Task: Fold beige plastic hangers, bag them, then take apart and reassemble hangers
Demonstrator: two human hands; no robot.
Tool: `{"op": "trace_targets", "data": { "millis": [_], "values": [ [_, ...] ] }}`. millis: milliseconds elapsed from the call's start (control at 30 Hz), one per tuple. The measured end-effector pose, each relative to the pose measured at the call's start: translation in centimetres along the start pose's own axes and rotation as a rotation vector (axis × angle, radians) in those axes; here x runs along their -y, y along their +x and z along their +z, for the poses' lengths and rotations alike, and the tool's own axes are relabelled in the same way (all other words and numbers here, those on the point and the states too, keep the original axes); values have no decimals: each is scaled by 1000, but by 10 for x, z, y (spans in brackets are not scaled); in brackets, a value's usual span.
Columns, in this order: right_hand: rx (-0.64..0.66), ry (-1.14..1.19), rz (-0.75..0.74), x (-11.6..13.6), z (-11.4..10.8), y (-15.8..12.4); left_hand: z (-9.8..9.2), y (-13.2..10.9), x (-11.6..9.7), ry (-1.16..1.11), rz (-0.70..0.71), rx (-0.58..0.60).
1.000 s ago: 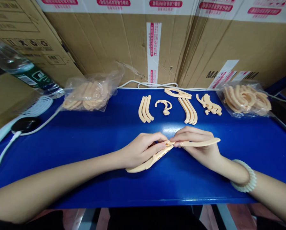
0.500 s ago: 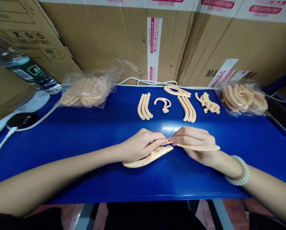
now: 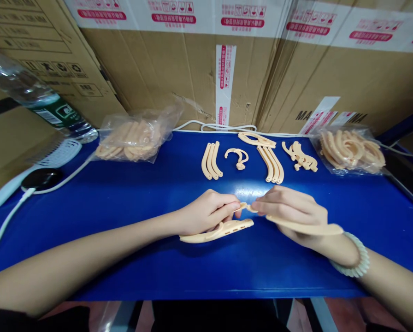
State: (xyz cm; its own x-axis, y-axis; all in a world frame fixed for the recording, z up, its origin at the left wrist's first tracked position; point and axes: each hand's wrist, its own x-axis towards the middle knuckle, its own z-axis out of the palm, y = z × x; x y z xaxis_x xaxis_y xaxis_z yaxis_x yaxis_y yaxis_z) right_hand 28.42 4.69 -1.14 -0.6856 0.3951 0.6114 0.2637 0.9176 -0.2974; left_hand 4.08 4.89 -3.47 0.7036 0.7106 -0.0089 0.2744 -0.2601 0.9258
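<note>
My left hand [image 3: 209, 211] is closed on a peach plastic hanger piece [image 3: 223, 230], its slotted, curved arm hanging below the fingers. A thin end of peach plastic [image 3: 241, 206] pokes out past the fingertips. Just to the right, my right hand [image 3: 292, 210] pinches a second hanger piece, a long smooth hanger arm [image 3: 306, 226] that runs back under the palm toward the wrist. The small curved tip [image 3: 250, 209] at its fingers nearly meets the left one; whether they touch I cannot tell. Fingers hide the middle of both pieces.
Behind the hands lie curved hanger arms [image 3: 212, 160], another group [image 3: 270, 165], a hook [image 3: 240, 159] and small hooks [image 3: 299, 157]. Plastic bags of parts [image 3: 133, 138] [image 3: 351, 150] flank them. A bottle [image 3: 59, 113], hairbrush [image 3: 57, 154], black charger [image 3: 42, 179] and phone [image 3: 409, 180] sit at the sides.
My right hand has moved right, away from the left, and the small ends between the hands have come apart a little. The view has tilted up slightly.
</note>
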Motion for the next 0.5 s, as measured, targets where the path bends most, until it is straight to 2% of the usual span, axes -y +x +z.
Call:
{"op": "trace_targets", "data": {
  "millis": [67,167,233,367,433,500],
  "values": [
    [-111,22,81,-4,-6,2,0,0,1,-147,-64,5],
    [-280,-70,225,-21,-20,3,2,2,6,-452,-132,18],
    [-302,-127,374,-37,-37,1,2,4,11,-643,-145,15],
    [-222,-277,580,-73,-81,-14,2,9,24,-866,-75,-29],
    [-87,-400,698,-90,-97,-23,2,10,27,-907,-64,-63],
    [32,-469,827,-104,-103,-31,3,10,26,-918,-81,-100]
  ]
}}
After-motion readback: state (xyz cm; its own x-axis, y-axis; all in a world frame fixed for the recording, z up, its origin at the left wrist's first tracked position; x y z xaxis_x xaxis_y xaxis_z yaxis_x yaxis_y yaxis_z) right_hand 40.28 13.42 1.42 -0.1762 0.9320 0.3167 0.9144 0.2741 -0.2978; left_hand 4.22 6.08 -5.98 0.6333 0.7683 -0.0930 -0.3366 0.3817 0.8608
